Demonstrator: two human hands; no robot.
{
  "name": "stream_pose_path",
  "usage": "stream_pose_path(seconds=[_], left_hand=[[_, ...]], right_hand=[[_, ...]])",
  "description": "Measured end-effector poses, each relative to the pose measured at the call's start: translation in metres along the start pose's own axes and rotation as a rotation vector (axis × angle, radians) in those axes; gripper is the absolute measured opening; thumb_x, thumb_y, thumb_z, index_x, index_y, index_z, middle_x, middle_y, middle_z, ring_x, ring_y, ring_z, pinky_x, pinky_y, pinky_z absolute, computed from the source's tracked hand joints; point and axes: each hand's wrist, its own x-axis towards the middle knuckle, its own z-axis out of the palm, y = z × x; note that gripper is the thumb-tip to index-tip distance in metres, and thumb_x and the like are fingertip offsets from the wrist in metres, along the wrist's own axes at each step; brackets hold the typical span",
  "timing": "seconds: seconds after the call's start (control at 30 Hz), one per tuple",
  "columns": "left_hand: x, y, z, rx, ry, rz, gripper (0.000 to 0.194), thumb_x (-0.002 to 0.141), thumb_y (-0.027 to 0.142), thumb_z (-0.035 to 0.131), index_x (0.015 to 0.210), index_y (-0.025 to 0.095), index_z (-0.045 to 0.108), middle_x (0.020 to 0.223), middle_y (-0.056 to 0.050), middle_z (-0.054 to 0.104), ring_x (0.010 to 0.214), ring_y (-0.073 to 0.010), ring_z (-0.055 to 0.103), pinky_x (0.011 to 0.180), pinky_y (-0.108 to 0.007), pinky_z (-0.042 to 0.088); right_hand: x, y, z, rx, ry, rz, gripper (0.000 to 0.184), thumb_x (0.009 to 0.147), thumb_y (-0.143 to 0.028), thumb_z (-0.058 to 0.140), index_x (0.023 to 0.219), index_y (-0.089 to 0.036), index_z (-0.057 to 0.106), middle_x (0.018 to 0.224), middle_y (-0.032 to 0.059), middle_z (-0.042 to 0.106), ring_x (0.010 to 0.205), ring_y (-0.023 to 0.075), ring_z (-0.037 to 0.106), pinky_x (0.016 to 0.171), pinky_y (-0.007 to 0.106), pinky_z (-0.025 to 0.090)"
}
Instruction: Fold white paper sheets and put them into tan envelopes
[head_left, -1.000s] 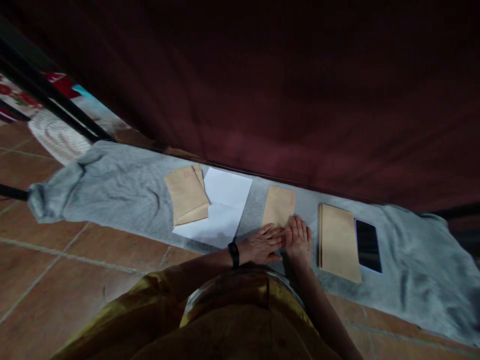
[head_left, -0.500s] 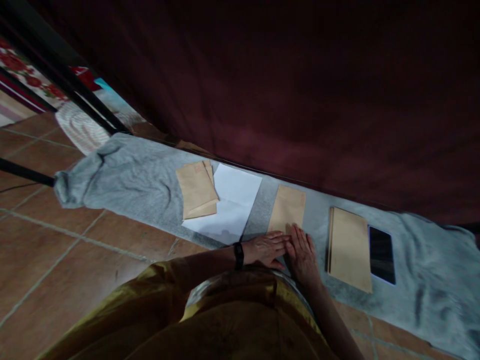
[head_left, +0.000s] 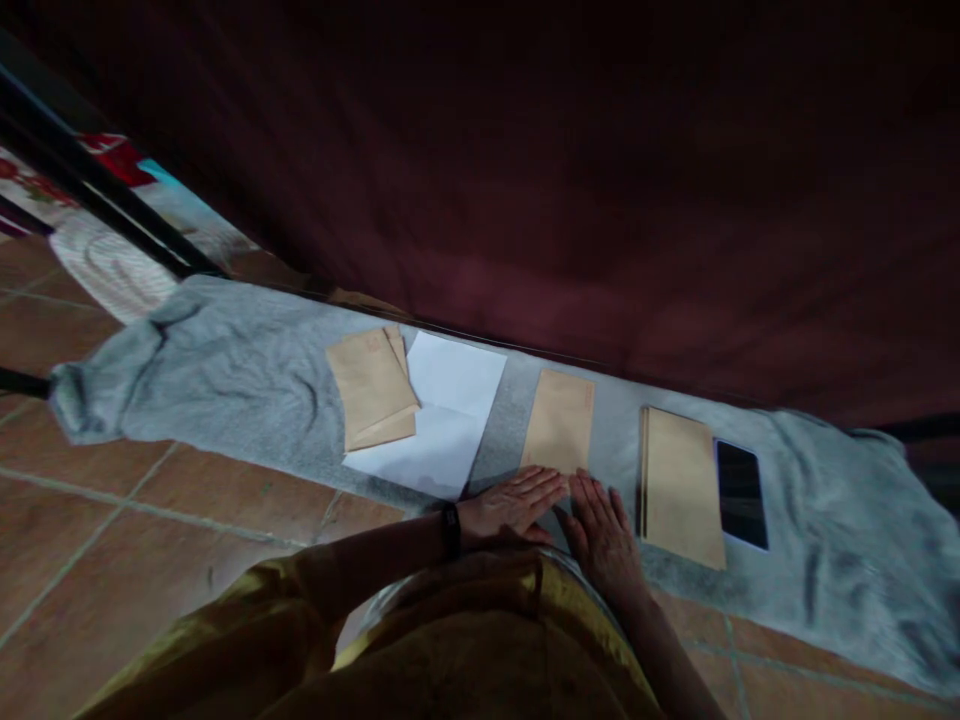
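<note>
A brown paper envelope (head_left: 561, 420) lies flat on a grey cloth, straight ahead of me. My left hand (head_left: 514, 503), with a dark band on its wrist, rests with outstretched fingers over the envelope's near left end. Beside it my right hand (head_left: 602, 525) lies palm down, its fingertips at the near right corner. Neither hand grips anything. The near end of the envelope is hidden under the fingers. To the right is a neat stack of brown envelopes (head_left: 682, 490). Several more envelopes (head_left: 375, 385) lie askew on the left, partly covering a creased white paper sheet (head_left: 461, 375).
A phone (head_left: 741, 495) with a dark screen lies right of the stack. The grey cloth (head_left: 247, 360) is rumpled at both ends. Behind it hangs a dark red curtain (head_left: 525, 200). Black metal bars (head_left: 112, 190) stand at the left, above a tiled floor (head_left: 187, 500).
The view has shifted, so the cloth and papers sit further left. My hands have moved slightly apart at the envelope's near end, still lying flat.
</note>
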Motion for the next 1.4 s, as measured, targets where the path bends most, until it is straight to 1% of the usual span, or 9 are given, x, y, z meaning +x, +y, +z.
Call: stream_pose_path(seconds=[0.27,0.47,0.63,0.8,1.0,1.1,1.2,1.27,1.4], left_hand=[[-0.015,-0.003,0.002,0.077,0.024,-0.100,0.063,0.103,0.049,0.045,0.153,0.009,0.041,0.160,-0.017,0.041,0.152,-0.0265,0.030,0.125,-0.039,0.025],[-0.022,0.000,0.000,0.223,0.109,-0.169,0.044,0.104,0.027,0.041,0.146,0.016,0.051,0.153,-0.011,0.053,0.144,-0.0206,0.045,0.120,-0.034,0.032],[0.007,0.015,-0.010,0.362,0.074,-0.227,0.035,0.101,0.022,0.050,0.134,0.014,0.060,0.131,-0.013,0.067,0.124,-0.0254,0.059,0.106,-0.037,0.045],[0.039,0.027,-0.022,0.421,0.079,-0.290,0.030,0.098,0.020,0.055,0.128,0.014,0.062,0.119,-0.012,0.067,0.115,-0.0258,0.060,0.101,-0.039,0.047],[0.052,0.034,-0.035,0.363,0.080,-0.346,0.031,0.093,0.005,0.050,0.120,0.014,0.064,0.112,-0.012,0.069,0.107,-0.0242,0.064,0.087,-0.034,0.052],[0.055,0.035,-0.052,0.102,0.234,-0.437,0.026,0.096,0.009,0.048,0.113,0.016,0.066,0.106,-0.010,0.071,0.095,-0.0213,0.068,0.078,-0.029,0.052],[0.055,0.035,-0.078,-0.445,0.554,-0.585,0.026,0.102,0.030,0.047,0.107,0.017,0.069,0.095,-0.007,0.074,0.083,-0.0193,0.070,0.074,-0.027,0.052],[0.052,0.033,-0.093,-0.855,0.696,-0.588,0.033,0.099,0.044,0.052,0.107,0.018,0.070,0.092,-0.005,0.075,0.083,-0.0199,0.070,0.075,-0.028,0.053],[0.041,0.016,-0.094,-1.304,0.715,-0.612,0.043,0.083,0.052,0.070,0.106,0.015,0.073,0.092,-0.006,0.077,0.080,-0.0199,0.069,0.072,-0.028,0.052]], right_hand=[[-0.007,-0.001,-0.007,0.021,0.016,0.030,0.061,0.107,-0.036,0.038,0.163,-0.020,0.021,0.160,0.0109,0.042,0.148,0.0275,0.039,0.123,0.051,0.025],[-0.011,-0.005,-0.002,0.072,0.066,0.129,0.059,0.106,-0.035,0.039,0.161,-0.021,0.025,0.159,0.0111,0.044,0.147,0.0286,0.040,0.121,0.054,0.030],[-0.001,-0.008,0.010,0.189,0.165,0.262,0.054,0.105,-0.028,0.037,0.157,-0.020,0.033,0.162,0.0131,0.038,0.150,0.0294,0.033,0.118,0.057,0.037],[0.010,-0.008,0.024,0.449,0.309,0.352,0.048,0.103,-0.032,0.037,0.148,-0.023,0.048,0.155,0.0117,0.046,0.146,0.0282,0.040,0.115,0.059,0.042],[0.024,-0.021,0.004,0.920,0.313,0.544,0.049,0.100,-0.048,0.049,0.142,-0.025,0.058,0.150,0.0097,0.055,0.140,0.0266,0.049,0.118,0.051,0.040],[0.033,-0.029,-0.016,1.037,0.308,0.583,0.051,0.100,-0.049,0.050,0.145,-0.027,0.055,0.152,0.0071,0.053,0.143,0.0250,0.046,0.121,0.049,0.036],[0.042,-0.027,-0.032,1.028,0.406,0.604,0.054,0.100,-0.049,0.048,0.151,-0.028,0.048,0.158,0.0063,0.046,0.147,0.0237,0.040,0.124,0.049,0.029],[0.046,-0.018,-0.037,0.994,0.477,0.638,0.060,0.099,-0.050,0.049,0.154,-0.026,0.042,0.161,0.0077,0.041,0.149,0.0247,0.036,0.125,0.051,0.027],[0.049,0.004,-0.032,1.002,0.563,0.770,0.073,0.096,-0.054,0.054,0.159,-0.024,0.031,0.164,0.0104,0.034,0.149,0.0265,0.035,0.123,0.050,0.029]])
